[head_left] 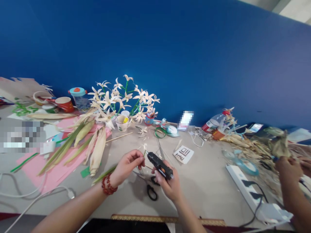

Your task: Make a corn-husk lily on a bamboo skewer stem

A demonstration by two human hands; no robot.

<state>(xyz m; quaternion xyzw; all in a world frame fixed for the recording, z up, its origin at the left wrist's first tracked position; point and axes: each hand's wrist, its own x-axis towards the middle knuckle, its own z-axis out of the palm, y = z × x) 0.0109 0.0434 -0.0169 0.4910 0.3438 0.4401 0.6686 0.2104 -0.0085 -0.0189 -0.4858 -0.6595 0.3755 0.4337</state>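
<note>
My right hand (168, 183) is wrapped round a black hot glue gun (159, 165), its nozzle pointing up and to the left. My left hand (130, 165), with a red bead bracelet (109, 185) at the wrist, pinches a thin green stem (145, 153) with a small pale tip. The nozzle is right beside that stem; whether they touch I cannot tell. Below the hands lie scissors with black handles (152, 193), partly hidden by my right hand. Behind them, pale husk flowers on green stems (121, 100) stand in a white cup (122, 123).
Corn husks (97, 152) and pink paper (58, 171) cover the left side. A white printed card (183, 154) lies right of centre. At the right are a power strip (243, 184), a plastic bottle (213, 123), husk scraps and another person's hands (289, 170). A blue wall (155, 48) rises behind.
</note>
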